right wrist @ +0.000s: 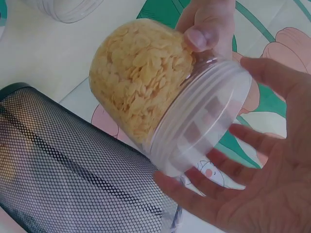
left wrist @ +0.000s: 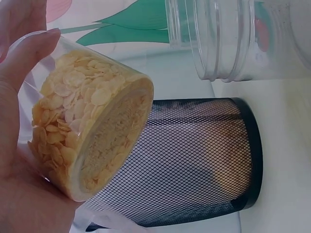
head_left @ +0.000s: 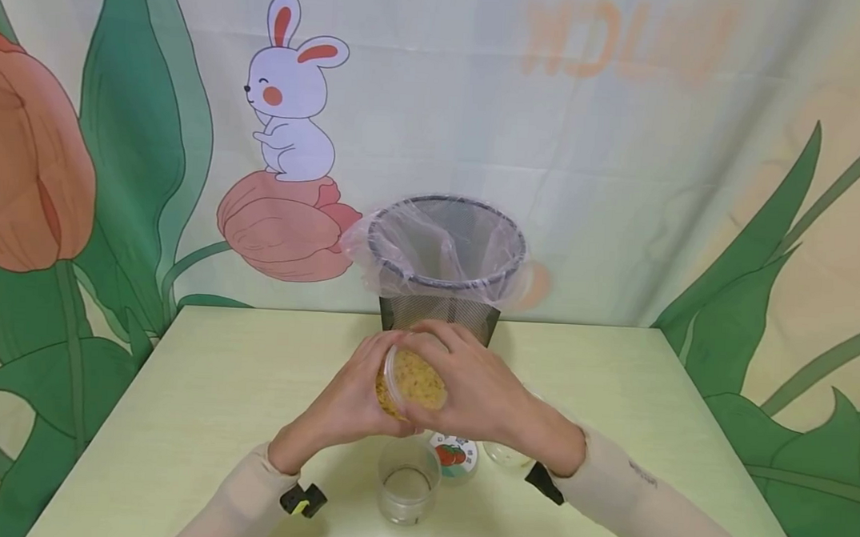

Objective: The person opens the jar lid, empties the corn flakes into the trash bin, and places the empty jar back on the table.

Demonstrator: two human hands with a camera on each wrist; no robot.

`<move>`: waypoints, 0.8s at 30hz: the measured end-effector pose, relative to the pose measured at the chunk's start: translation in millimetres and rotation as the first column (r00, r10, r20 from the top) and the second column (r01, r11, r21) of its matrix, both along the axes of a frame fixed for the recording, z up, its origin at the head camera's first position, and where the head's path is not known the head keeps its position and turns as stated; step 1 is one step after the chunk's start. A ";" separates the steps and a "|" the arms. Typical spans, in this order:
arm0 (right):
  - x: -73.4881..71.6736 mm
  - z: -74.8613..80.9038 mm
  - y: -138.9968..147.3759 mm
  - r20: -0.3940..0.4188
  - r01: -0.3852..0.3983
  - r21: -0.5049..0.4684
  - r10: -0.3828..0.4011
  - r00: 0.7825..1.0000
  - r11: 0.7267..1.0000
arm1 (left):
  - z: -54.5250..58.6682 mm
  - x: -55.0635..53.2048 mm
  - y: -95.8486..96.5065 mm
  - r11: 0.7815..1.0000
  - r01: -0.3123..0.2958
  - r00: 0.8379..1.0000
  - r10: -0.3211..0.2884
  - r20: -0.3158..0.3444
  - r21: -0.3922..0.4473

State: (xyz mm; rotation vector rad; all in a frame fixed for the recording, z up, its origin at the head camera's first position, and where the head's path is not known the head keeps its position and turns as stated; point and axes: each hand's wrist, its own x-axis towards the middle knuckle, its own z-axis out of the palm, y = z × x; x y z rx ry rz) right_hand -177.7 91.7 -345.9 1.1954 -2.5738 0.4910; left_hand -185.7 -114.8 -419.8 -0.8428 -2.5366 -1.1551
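Observation:
Both hands hold a clear plastic jar [head_left: 419, 379] of yellow flakes, tilted well over above the table. My left hand [head_left: 352, 393] grips the jar's body, its thumb [right wrist: 200, 40] lying along the side in the right wrist view. Around the rim of the translucent screw lid [right wrist: 206, 124] curve the fingers of my right hand [head_left: 479, 383]. The lid sits on the jar's mouth. Packed flakes [left wrist: 73, 102] show through the wall and base in the left wrist view. Below the hands stands an open clear jar [head_left: 407, 492].
A black mesh wastebasket [head_left: 435, 313] lined with a pinkish plastic bag [head_left: 393, 279] stands behind the hands at the table's back edge. A round label with red tomatoes [head_left: 454, 457] lies beside the open jar. Another clear container [head_left: 507, 456] is partly hidden by the right wrist.

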 end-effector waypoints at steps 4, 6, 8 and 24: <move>-1.8 2.3 3.5 -0.027 -0.107 0.008 0.107 0.994 0.994 | 2.3 1.4 -1.8 0.999 0.025 0.999 -0.026 0.039 0.019; -3.0 3.7 5.3 -0.043 -0.173 0.023 0.174 0.984 0.985 | 3.5 2.6 -3.2 0.999 0.040 0.997 -0.042 0.069 0.034; -3.8 4.8 6.5 -0.059 -0.229 0.044 0.231 0.971 0.972 | 5.1 3.6 -4.3 0.997 0.057 0.994 -0.061 0.089 0.051; 7.8 21.3 4.8 -0.020 -0.008 -0.063 0.007 1.000 0.998 | 9.6 7.8 -4.2 0.997 0.019 0.998 -0.024 0.064 0.076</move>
